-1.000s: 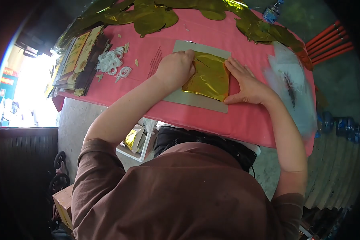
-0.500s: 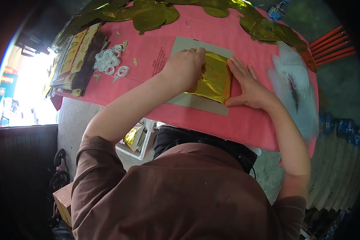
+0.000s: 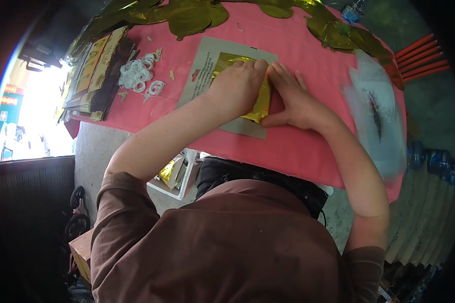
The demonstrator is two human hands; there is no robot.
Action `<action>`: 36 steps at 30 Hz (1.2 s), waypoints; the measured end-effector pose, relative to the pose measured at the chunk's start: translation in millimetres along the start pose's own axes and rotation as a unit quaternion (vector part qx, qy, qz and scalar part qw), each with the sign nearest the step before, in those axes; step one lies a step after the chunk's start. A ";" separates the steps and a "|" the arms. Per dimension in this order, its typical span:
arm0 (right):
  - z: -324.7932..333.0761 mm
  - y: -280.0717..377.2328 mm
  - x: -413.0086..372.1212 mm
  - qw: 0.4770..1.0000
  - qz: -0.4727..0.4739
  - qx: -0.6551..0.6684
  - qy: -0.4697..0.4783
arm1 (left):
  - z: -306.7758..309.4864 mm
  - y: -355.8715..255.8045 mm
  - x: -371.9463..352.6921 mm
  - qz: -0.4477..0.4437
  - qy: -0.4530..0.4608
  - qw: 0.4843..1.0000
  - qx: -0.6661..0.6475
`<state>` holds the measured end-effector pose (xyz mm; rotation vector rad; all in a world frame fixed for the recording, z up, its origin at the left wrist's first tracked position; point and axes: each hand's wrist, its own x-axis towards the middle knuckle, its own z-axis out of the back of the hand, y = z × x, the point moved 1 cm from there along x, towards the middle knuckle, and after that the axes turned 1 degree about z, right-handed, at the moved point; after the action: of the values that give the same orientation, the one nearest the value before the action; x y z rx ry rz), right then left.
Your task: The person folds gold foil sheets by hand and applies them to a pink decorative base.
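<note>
Under my hands a folded gold foil sheet lies on a grey card with printed text and a red mark. My left hand is curled into a fist pressed on the foil; what its fingers hold, if anything, is hidden. With thumb and fingers spread, my right hand rests along the foil's right edge. White rings lie in a pile to the left, with small gold pieces near them.
The pink-covered table bears a stack of printed cards at left, gold foil shapes along the far edge and clear plastic bags at right. A white box stands below the near edge.
Both hands have moved left together with the foil. The grey card has shifted left and slightly away, and more of its printed text shows.
</note>
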<state>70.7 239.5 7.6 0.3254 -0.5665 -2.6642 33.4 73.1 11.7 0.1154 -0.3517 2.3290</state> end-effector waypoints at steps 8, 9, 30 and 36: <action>-5.7 12.8 10.5 0.999 0.016 0.011 -0.028 | -4.3 6.5 -0.3 -0.044 -0.050 0.995 -0.073; -7.5 12.7 2.7 0.999 0.009 0.009 -0.043 | -1.9 2.9 -2.1 -0.060 -0.053 0.992 -0.093; 2.2 -3.7 -108.6 0.980 -0.036 -0.050 -0.188 | 14.2 -37.5 -30.1 -0.209 -0.001 0.965 -0.158; 7.5 8.7 -111.4 0.971 0.013 -0.060 -0.229 | 14.2 -47.6 -61.5 -0.244 -0.051 0.960 -0.130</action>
<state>171.0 281.9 33.7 -0.3407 -0.5301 -2.7372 110.1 58.9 24.1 0.1731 -0.6053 1.7773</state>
